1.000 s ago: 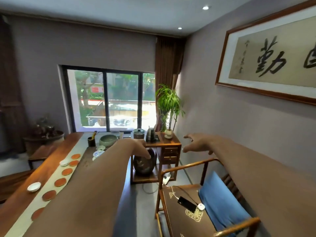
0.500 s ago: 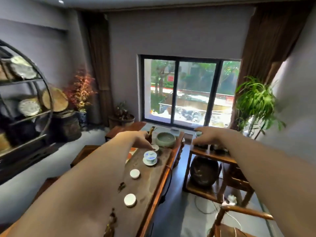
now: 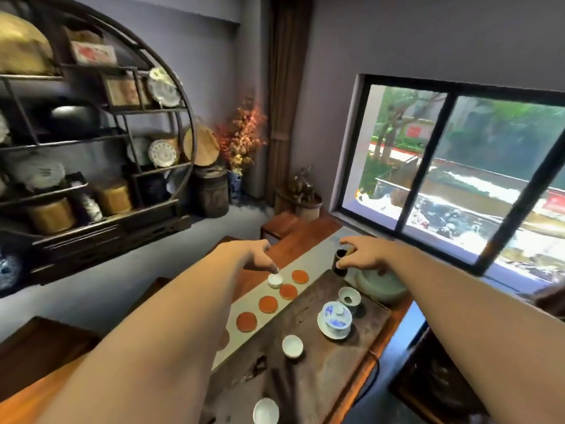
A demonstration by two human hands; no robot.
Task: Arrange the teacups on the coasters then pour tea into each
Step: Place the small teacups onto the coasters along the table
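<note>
Pinching small white teacup point(image 3: 275, 280) with left hand point(image 3: 255, 255) fingertips, at far end of grey runner point(image 3: 318, 258), beside round orange coasters point(image 3: 268, 303). Right hand point(image 3: 365, 255) spread open, holding nothing. Placing step, looks like. Next: set cup down on nearest coaster, then fetch two white cups point(image 3: 292, 346) from dark wooden tray point(image 3: 321, 371).

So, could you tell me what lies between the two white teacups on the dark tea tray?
Nothing: in the head view, the dark tea tray is bare between the nearer teacup and the farther teacup.
</note>
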